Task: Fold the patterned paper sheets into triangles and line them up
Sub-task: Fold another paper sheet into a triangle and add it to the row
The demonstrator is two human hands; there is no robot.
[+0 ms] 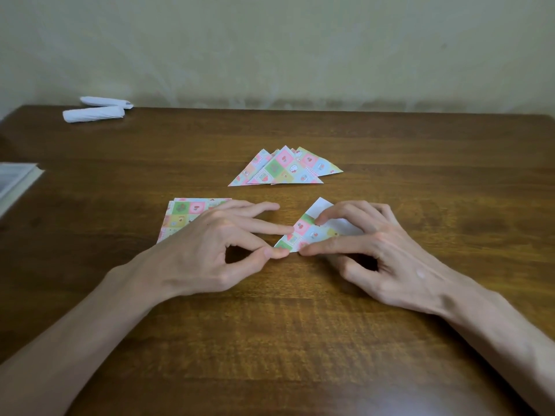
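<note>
no container shows on the wooden table (300, 325), whose brown top has a clear grain and a soft sheen. the landmark here is the half-folded sheet (303, 232), a thin patterned paper of pastel squares with small pictures, lying flat near the table's middle. its printed side faces up in a slanted band, and a plain white corner of the underside shows at its far tip.

the left hand (210, 247) comes in from the sheet's left; its thumb and a bent finger pinch together at the sheet's near-left point, while the other fingers reach out straight, one fingertip touching the sheet's left edge. the right hand (375, 253) lies over the sheet's right part with fingers curled and spread, tips pressing the paper down; how far the sheet runs under that hand is hidden.

just beyond the sheet, the folded triangles (285, 169) overlap in a loose fan, points away. left of the sheet, partly under the left hand, lies the stack of flat sheets (186, 214), square-cornered. far to the left and back, two white paper rolls (96, 111) lie touching. a pale flat thing (15, 181) is cut off at the table's left edge and hard to make out.
</note>
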